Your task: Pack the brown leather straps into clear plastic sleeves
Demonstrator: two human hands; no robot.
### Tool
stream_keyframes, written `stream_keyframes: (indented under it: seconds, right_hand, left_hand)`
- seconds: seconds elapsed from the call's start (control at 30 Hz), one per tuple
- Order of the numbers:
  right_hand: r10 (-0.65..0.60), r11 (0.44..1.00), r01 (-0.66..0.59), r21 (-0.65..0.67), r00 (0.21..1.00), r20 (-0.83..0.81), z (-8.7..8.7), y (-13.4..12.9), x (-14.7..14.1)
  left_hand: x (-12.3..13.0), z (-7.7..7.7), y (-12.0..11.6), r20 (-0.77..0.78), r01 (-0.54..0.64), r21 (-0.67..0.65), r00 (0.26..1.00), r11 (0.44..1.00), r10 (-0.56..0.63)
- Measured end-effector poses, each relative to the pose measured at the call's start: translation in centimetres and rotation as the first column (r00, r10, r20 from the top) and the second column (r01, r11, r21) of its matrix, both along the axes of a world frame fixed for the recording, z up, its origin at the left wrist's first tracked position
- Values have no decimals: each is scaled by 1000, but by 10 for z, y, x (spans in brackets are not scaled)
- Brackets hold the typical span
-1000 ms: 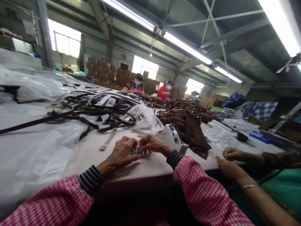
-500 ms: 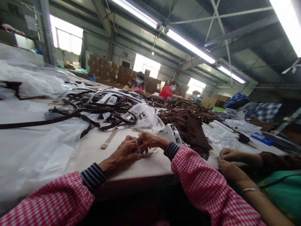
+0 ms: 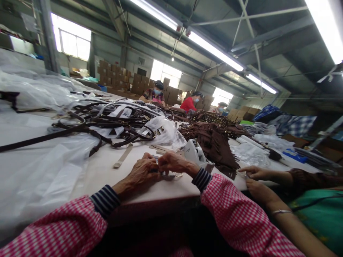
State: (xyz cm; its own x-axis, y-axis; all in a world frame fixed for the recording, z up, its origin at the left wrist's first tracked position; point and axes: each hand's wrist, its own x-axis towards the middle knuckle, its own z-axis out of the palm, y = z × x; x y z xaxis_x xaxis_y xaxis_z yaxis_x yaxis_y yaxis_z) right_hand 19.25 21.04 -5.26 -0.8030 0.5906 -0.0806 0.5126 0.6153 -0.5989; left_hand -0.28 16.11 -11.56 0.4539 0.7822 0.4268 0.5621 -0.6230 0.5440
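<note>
My left hand [image 3: 142, 173] rests on the near edge of the white table, its fingers closed at the tips. My right hand [image 3: 173, 162] reaches across to meet it, thumb and fingers pinched together. Between and below the fingertips shows a small grey strip [image 3: 168, 176], mostly covered by the hands. A pale gold metal ring [image 3: 178, 175] sticks out at its right end. Left of the hands lies a flat beige strap [image 3: 123, 156]. Just beyond my right hand stands a white device [image 3: 191, 151], whose kind I cannot make out.
Dark brown leather straps [image 3: 125, 125] are heaped with clear plastic wrapping [image 3: 59, 167] on the left. Brown fringed pieces [image 3: 211, 142] pile up at centre right. At the right edge a co-worker's hands [image 3: 258, 180] work close to my right sleeve. Other people sit across the table.
My right hand has shifted slightly right and its wrist has lowered, while the fingers stay at the small strip. The co-worker's upper hand has stretched a finger out. The view has turned slightly.
</note>
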Motion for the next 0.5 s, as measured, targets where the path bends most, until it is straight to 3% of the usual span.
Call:
stream_keyframes:
  seconds: [0.1,0.2,0.3,0.5]
  right_hand:
    - [48,981,-64,185,995,91,11,-2,-6]
    - [73,882,-163,442,974,213,14,-9,-8]
    - [50,767,-207,607,963,266,4,-19,-2]
    - [-3,631,-155,760,979,203,-26,-36,13]
  left_hand:
    - [0,-2,3,15,12,4,1000,1000,-12]
    - [-2,-5,5,-8,24,16,1000,1000,-24]
    - [-3,-6,3,-50,2,43,999,999,0]
    - [1,-4,-1,-81,-23,59,996,998,28]
